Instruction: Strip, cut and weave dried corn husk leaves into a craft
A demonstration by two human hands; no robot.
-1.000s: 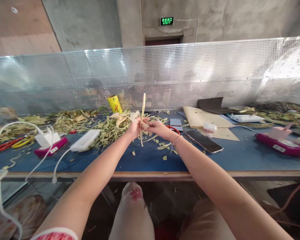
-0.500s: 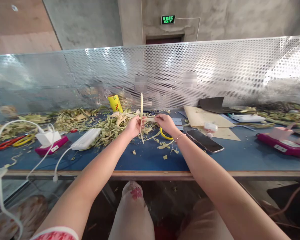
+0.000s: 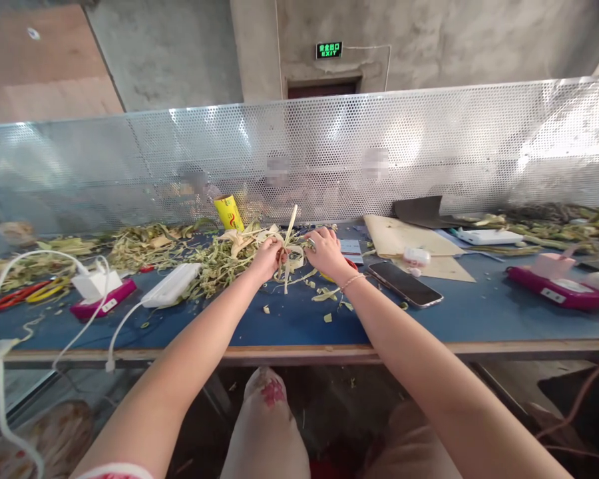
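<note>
Both my arms reach out over the blue table (image 3: 289, 319). My left hand (image 3: 267, 258) is closed around pale yellow-green leaf strips (image 3: 289, 249), which loop and cross between my two hands. My right hand (image 3: 325, 251) is closed on the other side of the same strips, a thin bracelet on its wrist. One strip end points up and another hangs down toward the table. Small cut leaf scraps (image 3: 329, 296) lie just below my hands.
A heap of leaf trimmings (image 3: 180, 246) runs along the back left beside a yellow roll (image 3: 229, 211). White chargers with cables (image 3: 170, 283), pink devices (image 3: 102, 299) (image 3: 554, 286), a phone (image 3: 404, 283), cardboard (image 3: 409, 239) and red scissors (image 3: 14, 293) lie around. A perforated metal screen (image 3: 429, 153) stands behind.
The upright strip has been bent over and looped between my hands. My right hand has moved back in toward the left hand, and both hands sit slightly farther from me.
</note>
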